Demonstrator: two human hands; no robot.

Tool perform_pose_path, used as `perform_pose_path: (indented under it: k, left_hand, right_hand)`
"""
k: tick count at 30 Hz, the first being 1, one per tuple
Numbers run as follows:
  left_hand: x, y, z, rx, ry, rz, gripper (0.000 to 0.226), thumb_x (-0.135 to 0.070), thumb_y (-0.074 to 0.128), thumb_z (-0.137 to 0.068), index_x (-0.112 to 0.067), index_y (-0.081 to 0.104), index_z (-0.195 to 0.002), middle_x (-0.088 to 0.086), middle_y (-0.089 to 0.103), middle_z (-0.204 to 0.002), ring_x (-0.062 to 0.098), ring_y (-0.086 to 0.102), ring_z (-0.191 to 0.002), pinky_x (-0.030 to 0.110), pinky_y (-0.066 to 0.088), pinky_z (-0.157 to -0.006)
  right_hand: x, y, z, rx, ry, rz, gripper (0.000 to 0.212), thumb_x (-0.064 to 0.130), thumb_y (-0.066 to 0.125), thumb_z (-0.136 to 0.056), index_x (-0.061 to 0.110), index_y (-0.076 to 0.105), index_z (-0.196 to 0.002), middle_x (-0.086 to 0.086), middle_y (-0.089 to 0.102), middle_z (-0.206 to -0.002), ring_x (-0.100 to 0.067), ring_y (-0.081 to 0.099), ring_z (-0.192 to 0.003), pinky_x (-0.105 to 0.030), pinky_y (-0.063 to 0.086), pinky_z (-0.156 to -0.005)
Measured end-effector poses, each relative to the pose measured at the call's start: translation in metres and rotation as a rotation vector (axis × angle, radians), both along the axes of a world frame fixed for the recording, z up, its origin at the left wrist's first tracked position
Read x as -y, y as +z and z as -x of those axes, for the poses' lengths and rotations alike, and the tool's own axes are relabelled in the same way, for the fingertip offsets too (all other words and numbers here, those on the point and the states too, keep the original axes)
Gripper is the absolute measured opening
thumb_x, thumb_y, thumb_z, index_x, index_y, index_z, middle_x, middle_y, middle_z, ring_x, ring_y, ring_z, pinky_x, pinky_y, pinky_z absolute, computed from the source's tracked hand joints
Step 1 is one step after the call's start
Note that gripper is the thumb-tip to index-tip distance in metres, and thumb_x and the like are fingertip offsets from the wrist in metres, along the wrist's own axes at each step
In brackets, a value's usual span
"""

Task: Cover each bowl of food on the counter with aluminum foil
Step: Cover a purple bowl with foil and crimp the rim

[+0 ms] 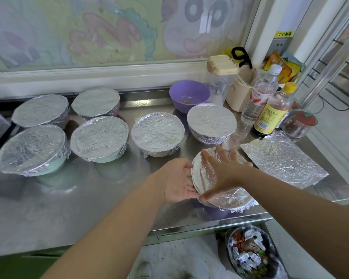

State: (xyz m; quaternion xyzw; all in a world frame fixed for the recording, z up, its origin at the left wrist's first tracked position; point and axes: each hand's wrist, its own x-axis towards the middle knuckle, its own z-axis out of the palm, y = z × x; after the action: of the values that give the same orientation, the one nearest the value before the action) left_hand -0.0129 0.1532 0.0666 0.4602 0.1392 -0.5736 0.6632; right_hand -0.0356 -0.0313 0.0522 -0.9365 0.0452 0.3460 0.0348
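Head: seven foiled bowls (157, 130), one purple bowl (189, 95) bare; left hand (175, 182), right hand (222, 168) flat on foil (230, 200).

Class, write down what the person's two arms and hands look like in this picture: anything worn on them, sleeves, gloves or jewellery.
The left hand and the right hand are both bare: no gloves, and no ring, watch or bracelet shows. Both forearms are uncovered right up to the picture's edge, so no sleeve is in view.
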Motion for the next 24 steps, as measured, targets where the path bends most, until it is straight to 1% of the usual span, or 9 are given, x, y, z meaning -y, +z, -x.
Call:
perform_pose_path:
  k: [3, 5, 7, 11, 13, 16, 22, 23, 24]
  left_hand:
    - [0.004, 0.007, 0.000, -0.047, 0.043, 0.063, 0.047, -0.028, 0.031, -0.098, 0.008, 0.053, -0.119, 0.033, 0.062, -0.115, 0.042, 0.059, -0.108, 0.046, 0.049, -0.084]
    - [0.005, 0.010, 0.000, -0.059, 0.047, 0.070, 0.047, -0.031, 0.034, -0.097, 0.007, 0.053, -0.117, 0.033, 0.061, -0.118, 0.043, 0.059, -0.108, 0.048, 0.049, -0.082]
    - [0.005, 0.008, -0.002, -0.068, 0.045, 0.066, 0.051, -0.033, 0.035, -0.097, 0.009, 0.050, -0.121, 0.036, 0.056, -0.128, 0.045, 0.057, -0.112, 0.050, 0.049, -0.082]
    - [0.006, 0.005, -0.007, -0.092, 0.075, 0.037, 0.053, -0.033, 0.036, -0.097, 0.012, 0.048, -0.123, 0.036, 0.053, -0.133, 0.047, 0.052, -0.122, 0.054, 0.047, -0.086]
    - [0.009, 0.008, -0.007, -0.078, 0.067, 0.021, 0.048, -0.032, 0.034, -0.099, 0.009, 0.053, -0.115, 0.034, 0.060, -0.124, 0.045, 0.054, -0.118, 0.053, 0.045, -0.088]
    - [0.012, 0.014, -0.006, -0.036, 0.026, 0.013, 0.048, -0.031, 0.025, -0.102, 0.000, 0.062, -0.102, 0.025, 0.072, -0.095, 0.038, 0.059, -0.101, 0.045, 0.046, -0.085]
    - [0.016, 0.018, -0.009, 0.029, -0.017, -0.053, 0.047, -0.031, 0.024, -0.104, -0.005, 0.063, -0.096, 0.018, 0.074, -0.085, 0.035, 0.060, -0.096, 0.048, 0.041, -0.095]
    - [0.017, 0.016, -0.011, 0.033, -0.009, -0.063, 0.047, -0.031, 0.024, -0.104, -0.004, 0.063, -0.098, 0.018, 0.074, -0.088, 0.035, 0.060, -0.098, 0.047, 0.040, -0.097]
    - [0.018, 0.013, -0.014, 0.042, 0.004, -0.087, 0.047, -0.032, 0.025, -0.104, -0.002, 0.062, -0.104, 0.018, 0.073, -0.097, 0.036, 0.059, -0.103, 0.047, 0.040, -0.099]
  right_hand:
    - [-0.001, 0.001, 0.000, 0.005, -0.003, 0.001, 0.152, 0.092, 0.071, -0.044, 0.050, -0.033, -0.147, -0.001, -0.040, -0.160, -0.045, -0.030, -0.146, -0.085, 0.006, -0.107]
    - [-0.001, 0.001, 0.000, 0.009, -0.006, -0.001, 0.152, 0.091, 0.072, -0.045, 0.050, -0.032, -0.147, 0.000, -0.040, -0.160, -0.045, -0.031, -0.146, -0.085, 0.006, -0.106]
    - [-0.001, 0.000, -0.001, 0.010, -0.006, -0.004, 0.152, 0.091, 0.072, -0.045, 0.050, -0.032, -0.148, 0.000, -0.040, -0.160, -0.045, -0.031, -0.146, -0.086, 0.005, -0.105]
    - [-0.002, -0.001, -0.001, 0.011, -0.009, -0.011, 0.152, 0.091, 0.072, -0.044, 0.050, -0.032, -0.148, 0.000, -0.039, -0.160, -0.046, -0.032, -0.145, -0.087, 0.005, -0.104]
    - [-0.002, -0.001, 0.000, 0.014, -0.011, -0.011, 0.152, 0.091, 0.072, -0.044, 0.050, -0.032, -0.147, 0.001, -0.039, -0.160, -0.046, -0.031, -0.146, -0.086, 0.005, -0.104]
    - [-0.002, 0.000, 0.000, 0.020, -0.014, -0.012, 0.152, 0.091, 0.072, -0.045, 0.050, -0.032, -0.147, 0.001, -0.039, -0.160, -0.046, -0.030, -0.146, -0.087, 0.005, -0.104]
    - [-0.004, 0.000, 0.000, 0.034, -0.035, -0.006, 0.151, 0.092, 0.071, -0.045, 0.050, -0.031, -0.148, 0.001, -0.038, -0.161, -0.046, -0.029, -0.147, -0.087, 0.006, -0.104]
    - [-0.005, 0.000, 0.001, 0.036, -0.048, -0.008, 0.151, 0.092, 0.071, -0.045, 0.050, -0.031, -0.148, 0.001, -0.038, -0.161, -0.046, -0.029, -0.147, -0.087, 0.007, -0.104]
    - [-0.005, -0.001, 0.002, 0.036, -0.069, -0.012, 0.152, 0.094, 0.069, -0.044, 0.049, -0.031, -0.149, 0.001, -0.038, -0.161, -0.046, -0.029, -0.147, -0.087, 0.007, -0.104]
